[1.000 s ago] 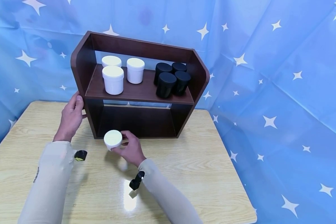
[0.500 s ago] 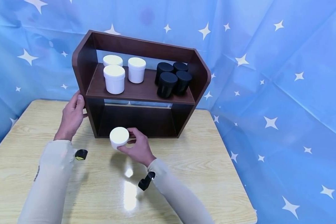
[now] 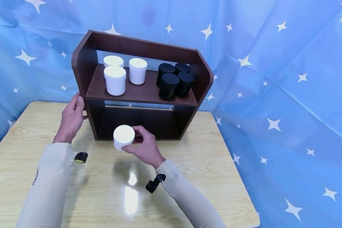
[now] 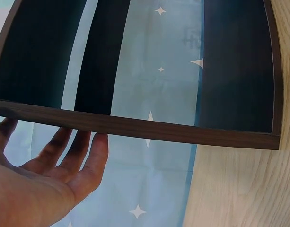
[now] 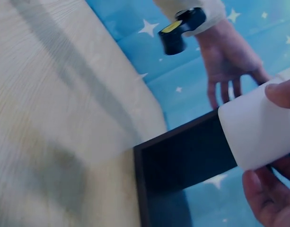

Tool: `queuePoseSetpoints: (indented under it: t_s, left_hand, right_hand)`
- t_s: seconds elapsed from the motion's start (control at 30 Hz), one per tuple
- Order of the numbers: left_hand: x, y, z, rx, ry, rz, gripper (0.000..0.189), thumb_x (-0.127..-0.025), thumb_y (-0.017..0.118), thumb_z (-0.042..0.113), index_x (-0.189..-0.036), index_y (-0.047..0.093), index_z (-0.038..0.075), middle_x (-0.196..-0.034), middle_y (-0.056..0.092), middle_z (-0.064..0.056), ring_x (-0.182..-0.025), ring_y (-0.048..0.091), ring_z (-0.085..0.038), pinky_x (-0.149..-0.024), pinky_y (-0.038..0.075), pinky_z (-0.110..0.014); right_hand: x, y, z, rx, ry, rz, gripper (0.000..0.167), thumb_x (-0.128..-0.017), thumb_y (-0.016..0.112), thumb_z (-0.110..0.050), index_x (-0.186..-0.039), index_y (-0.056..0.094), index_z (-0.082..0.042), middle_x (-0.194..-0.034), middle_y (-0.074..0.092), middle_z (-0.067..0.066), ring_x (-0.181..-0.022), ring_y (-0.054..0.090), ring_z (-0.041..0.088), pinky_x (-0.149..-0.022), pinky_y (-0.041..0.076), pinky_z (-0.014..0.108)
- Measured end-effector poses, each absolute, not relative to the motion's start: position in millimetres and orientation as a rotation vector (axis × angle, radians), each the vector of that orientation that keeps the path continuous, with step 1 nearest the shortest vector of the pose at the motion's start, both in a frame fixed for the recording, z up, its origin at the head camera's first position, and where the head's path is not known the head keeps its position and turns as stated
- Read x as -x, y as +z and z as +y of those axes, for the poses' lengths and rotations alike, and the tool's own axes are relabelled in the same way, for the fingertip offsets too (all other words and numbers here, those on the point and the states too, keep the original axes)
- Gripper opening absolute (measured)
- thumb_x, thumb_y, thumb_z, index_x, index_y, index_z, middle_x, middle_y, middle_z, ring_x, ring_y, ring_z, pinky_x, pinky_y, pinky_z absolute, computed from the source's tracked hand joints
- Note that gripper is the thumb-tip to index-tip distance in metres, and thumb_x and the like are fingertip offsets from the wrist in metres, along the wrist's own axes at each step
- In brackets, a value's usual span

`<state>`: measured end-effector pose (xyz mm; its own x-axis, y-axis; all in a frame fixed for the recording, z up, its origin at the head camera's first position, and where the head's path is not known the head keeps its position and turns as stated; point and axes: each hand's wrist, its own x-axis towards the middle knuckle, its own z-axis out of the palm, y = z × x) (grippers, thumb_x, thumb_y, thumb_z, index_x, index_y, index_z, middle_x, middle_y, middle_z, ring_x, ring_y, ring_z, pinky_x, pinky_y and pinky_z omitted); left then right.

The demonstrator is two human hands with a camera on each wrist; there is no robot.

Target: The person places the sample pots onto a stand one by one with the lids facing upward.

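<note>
My right hand (image 3: pixel 146 147) grips a white lidded jar (image 3: pixel 123 136) between thumb and fingers. It holds the jar upright over the table, in front of the lower compartment of a dark brown two-tier shelf (image 3: pixel 142 41). Close up in the right wrist view, the jar's smooth white side (image 5: pixel 253 127) shows with thumb and fingertips on it. At the shelf's left side, my left hand (image 3: pixel 69 120) rests against the side panel (image 4: pixel 182 132). Its extended fingertips touch the panel in the left wrist view.
On the upper tier stand three white jars, one in front (image 3: pixel 115 83), and several black lidded jars (image 3: pixel 168 88) at the right. The shelf sits on a light wood table (image 3: pixel 188 177). Behind and to the right hangs a blue star-patterned cloth (image 3: pixel 259 95).
My right hand has carried the white jar rightward and slightly up, and the jar looks larger. My left hand has stayed at the shelf's side.
</note>
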<state>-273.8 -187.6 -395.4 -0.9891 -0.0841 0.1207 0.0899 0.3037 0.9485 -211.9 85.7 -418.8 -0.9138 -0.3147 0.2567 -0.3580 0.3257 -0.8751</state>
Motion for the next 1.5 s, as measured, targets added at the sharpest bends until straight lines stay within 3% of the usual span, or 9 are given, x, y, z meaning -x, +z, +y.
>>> queuePoseSetpoints:
  t_s: [0.27, 0.57, 0.87, 1.3, 1.5]
  left_hand:
    - [274, -396, -188, 0.006, -1.780, -2.407, 0.049, -0.105, 0.017, 0.056, -0.154, 0.018, 0.053, -0.163, 0.033, -0.015, -0.143, 0.041, -0.037, -0.108, 0.044, -0.064]
    - [274, -397, -188, 0.008, -1.770, -2.406, 0.051, -0.106, 0.017, 0.055, -0.156, 0.018, 0.050, -0.162, 0.034, -0.016, -0.143, 0.042, -0.037, -0.107, 0.044, -0.065]
    - [274, -397, -188, 0.004, -1.786, -2.406, 0.049, -0.105, 0.017, 0.056, -0.154, 0.018, 0.053, -0.163, 0.033, -0.016, -0.143, 0.041, -0.038, -0.108, 0.043, -0.065]
    - [274, -397, -187, 0.009, -1.777, -2.415, 0.052, -0.105, 0.017, 0.057, -0.156, 0.017, 0.050, -0.163, 0.033, -0.016, -0.144, 0.040, -0.039, -0.109, 0.044, -0.063]
    - [274, -397, -188, 0.002, -1.776, -2.416, 0.052, -0.105, 0.017, 0.057, -0.156, 0.017, 0.050, -0.163, 0.033, -0.016, -0.144, 0.041, -0.039, -0.108, 0.045, -0.063]
  right_hand:
    - [220, -394, 91, -0.674, 1.629, -2.481, 0.060, -0.075, 0.088, -0.011, -0.127, 0.059, -0.009, -0.118, 0.069, 0.010, -0.104, 0.068, 0.021, -0.084, 0.062, 0.027]
    - [232, -367, 100, -0.721, 1.597, -2.415, 0.059, -0.075, 0.087, -0.010, -0.126, 0.059, -0.008, -0.115, 0.069, 0.011, -0.101, 0.068, 0.019, -0.083, 0.062, 0.023]
    - [251, -345, 108, -0.681, 1.523, -2.404, 0.057, -0.079, 0.085, -0.013, -0.129, 0.057, -0.007, -0.123, 0.068, 0.011, -0.107, 0.069, 0.021, -0.085, 0.061, 0.024]
    - [262, -319, 108, -0.594, 1.432, -2.363, 0.058, -0.083, 0.082, -0.022, -0.132, 0.054, -0.008, -0.127, 0.067, 0.010, -0.108, 0.067, 0.022, -0.085, 0.063, 0.037]
    - [266, -311, 108, -0.533, 1.362, -2.367, 0.060, -0.083, 0.083, -0.023, -0.132, 0.054, -0.006, -0.128, 0.067, 0.012, -0.108, 0.069, 0.022, -0.087, 0.062, 0.029]
